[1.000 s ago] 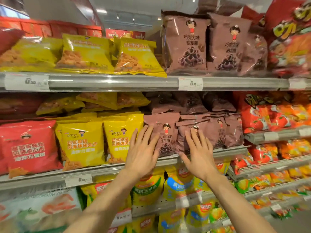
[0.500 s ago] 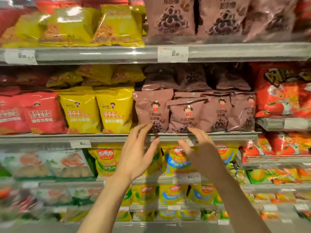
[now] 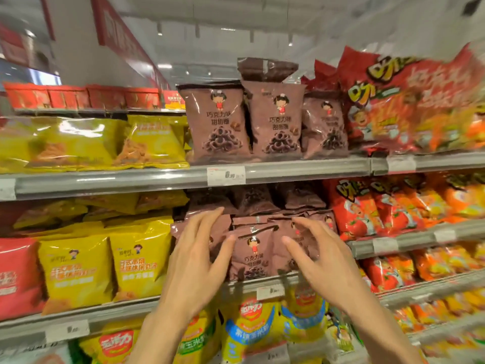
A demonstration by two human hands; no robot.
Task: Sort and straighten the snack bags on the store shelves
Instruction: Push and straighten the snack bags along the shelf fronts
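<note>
Brown chocolate-ring snack bags (image 3: 253, 254) stand in a crowded row on the middle shelf (image 3: 265, 281), with more lying flat behind them. My left hand (image 3: 195, 261) is raised in front of the leftmost brown bag, fingers spread and slightly bent, holding nothing. On the other side of the front bag hovers my right hand (image 3: 319, 261), fingers loosely curved and empty. Whether either hand touches a bag cannot be told. Three more brown bags (image 3: 275, 119) stand upright on the upper shelf (image 3: 301, 168).
Yellow bags (image 3: 136, 264) fill the shelves to the left, with red bags (image 3: 15, 274) at the far left. Large red-orange bags (image 3: 414, 101) crowd the right side. Yellow and blue bags (image 3: 252, 329) hang on the shelf below my hands.
The view has tilted upward, bringing the upper shelf and ceiling into sight. Both hands have risen from the shelf edge to in front of the brown bags, still spread and empty.
</note>
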